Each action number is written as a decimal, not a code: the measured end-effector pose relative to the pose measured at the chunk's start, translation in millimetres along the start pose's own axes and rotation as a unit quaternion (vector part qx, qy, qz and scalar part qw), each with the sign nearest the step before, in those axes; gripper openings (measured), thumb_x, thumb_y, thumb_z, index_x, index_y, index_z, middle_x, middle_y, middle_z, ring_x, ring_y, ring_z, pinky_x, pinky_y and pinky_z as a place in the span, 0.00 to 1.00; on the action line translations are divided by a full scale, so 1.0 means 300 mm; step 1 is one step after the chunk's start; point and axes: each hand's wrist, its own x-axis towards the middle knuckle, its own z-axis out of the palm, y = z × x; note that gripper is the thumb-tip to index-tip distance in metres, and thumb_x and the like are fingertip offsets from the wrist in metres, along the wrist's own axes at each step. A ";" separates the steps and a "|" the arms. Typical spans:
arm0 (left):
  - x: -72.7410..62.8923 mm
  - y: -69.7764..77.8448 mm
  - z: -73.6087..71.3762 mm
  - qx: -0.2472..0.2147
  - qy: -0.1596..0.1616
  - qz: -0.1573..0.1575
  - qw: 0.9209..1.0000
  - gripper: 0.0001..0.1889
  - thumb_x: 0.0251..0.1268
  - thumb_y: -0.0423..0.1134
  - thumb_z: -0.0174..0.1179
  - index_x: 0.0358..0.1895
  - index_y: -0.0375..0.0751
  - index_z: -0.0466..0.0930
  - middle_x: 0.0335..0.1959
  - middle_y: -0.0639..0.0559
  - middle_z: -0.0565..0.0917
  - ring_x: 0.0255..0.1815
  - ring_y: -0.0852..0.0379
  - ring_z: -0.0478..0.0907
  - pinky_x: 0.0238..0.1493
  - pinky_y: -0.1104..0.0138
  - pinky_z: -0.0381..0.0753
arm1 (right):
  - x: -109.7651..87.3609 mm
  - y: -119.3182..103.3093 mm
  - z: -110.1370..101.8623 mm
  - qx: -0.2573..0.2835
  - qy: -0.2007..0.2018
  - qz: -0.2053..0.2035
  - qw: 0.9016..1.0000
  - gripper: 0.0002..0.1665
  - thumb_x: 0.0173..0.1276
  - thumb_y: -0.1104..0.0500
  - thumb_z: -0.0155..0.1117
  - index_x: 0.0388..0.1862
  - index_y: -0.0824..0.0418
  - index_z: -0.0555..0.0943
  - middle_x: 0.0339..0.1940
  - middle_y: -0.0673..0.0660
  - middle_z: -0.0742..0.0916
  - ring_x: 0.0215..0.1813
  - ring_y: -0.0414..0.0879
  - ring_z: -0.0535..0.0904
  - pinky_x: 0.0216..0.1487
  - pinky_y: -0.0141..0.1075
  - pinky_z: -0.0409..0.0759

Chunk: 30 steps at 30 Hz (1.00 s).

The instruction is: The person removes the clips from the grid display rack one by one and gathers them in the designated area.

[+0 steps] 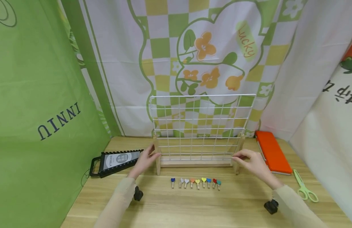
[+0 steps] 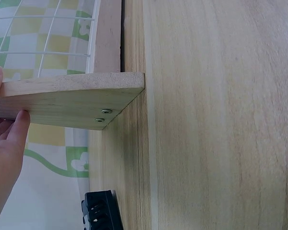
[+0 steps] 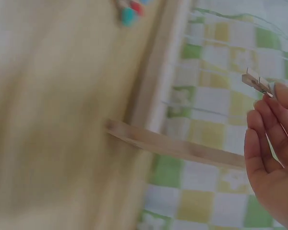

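A white wire grid [image 1: 202, 95] stands upright in a wooden frame with a base bar [image 1: 195, 164] and two side posts. My left hand [image 1: 143, 161] holds the left post [image 2: 57, 106], thumb at its front edge and fingertips against the outer face. Between thumb and fingertips, my right hand [image 3: 273, 139] pinches a small wooden clothespin [image 3: 252, 80], its jaws pointing away from the hand. In the head view that right hand [image 1: 254, 163] is beside the right post [image 1: 239, 148]. Several clothespins with coloured hearts [image 1: 203, 180] lie in a row before the stand.
On the left lies a black toothed holder [image 1: 118, 161] with a grey label. An orange-red case [image 1: 272, 152] rests at the back right, with light green scissors [image 1: 299, 181] nearer me. Patterned curtains [image 1: 124, 79] hang behind the table and at both sides.
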 end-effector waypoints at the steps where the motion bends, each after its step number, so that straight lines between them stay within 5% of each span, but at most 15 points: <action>1: 0.001 0.001 0.001 -0.001 0.000 0.001 1.000 0.39 0.70 0.40 0.61 0.77 0.29 0.52 0.76 0.31 0.62 0.77 0.37 0.61 0.74 0.51 0.69 | -0.014 0.005 0.018 0.002 -0.006 0.000 1.000 0.04 0.60 0.65 0.73 0.35 0.57 0.89 0.30 0.50 0.90 0.30 0.29 0.81 0.30 0.24 0.82; 11: 0.005 0.002 0.004 -0.006 -0.001 0.002 1.000 0.38 0.70 0.39 0.61 0.77 0.29 0.52 0.76 0.31 0.61 0.77 0.37 0.60 0.74 0.50 0.69 | -0.113 0.067 0.150 0.034 -0.088 0.046 0.995 0.02 0.62 0.61 0.72 0.34 0.57 0.89 0.30 0.49 0.90 0.32 0.26 0.79 0.32 0.24 0.82; 18: 0.005 -0.003 0.000 -0.004 -0.001 0.006 1.000 0.38 0.71 0.39 0.60 0.77 0.31 0.53 0.76 0.32 0.63 0.77 0.38 0.61 0.74 0.50 0.69 | -0.131 0.080 0.180 0.049 -0.166 0.085 0.981 0.07 0.67 0.53 0.69 0.37 0.55 0.89 0.33 0.47 0.90 0.35 0.28 0.80 0.36 0.26 0.83; 30: 0.005 -0.004 0.002 -0.002 -0.002 0.011 1.000 0.37 0.71 0.39 0.60 0.77 0.30 0.53 0.75 0.31 0.63 0.77 0.37 0.61 0.73 0.50 0.70 | -0.131 0.101 0.205 0.053 -0.240 0.112 0.963 0.13 0.67 0.50 0.68 0.40 0.59 0.89 0.34 0.50 0.91 0.34 0.30 0.79 0.35 0.25 0.79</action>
